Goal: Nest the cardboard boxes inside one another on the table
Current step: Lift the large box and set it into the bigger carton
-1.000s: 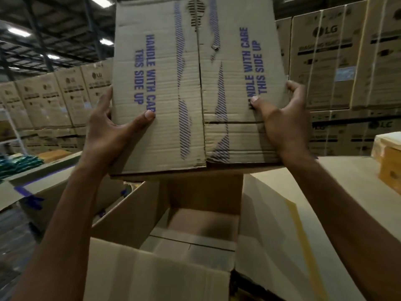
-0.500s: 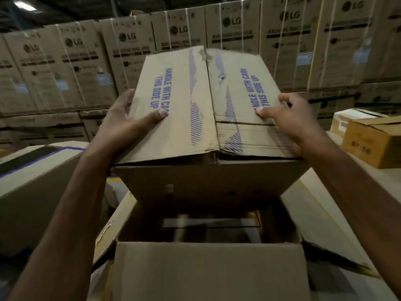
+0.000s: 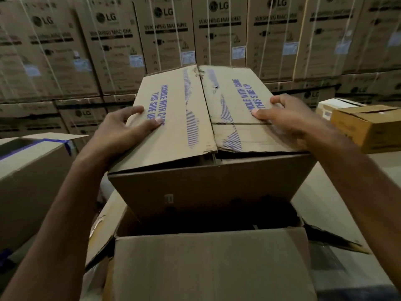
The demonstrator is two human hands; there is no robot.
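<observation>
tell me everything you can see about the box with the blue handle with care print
The printed box is worn brown corrugated cardboard. Its two top flaps are folded shut, meeting at a centre seam, with blue "HANDLE WITH CARE / THIS SIDE UP" lettering and scuffed striped blue bands. The flap edges are creased and gape slightly at the near side. It tilts, lower part dipping into the open larger box below. The left hand and right hand grip its sides, thumbs on top.
</observation>
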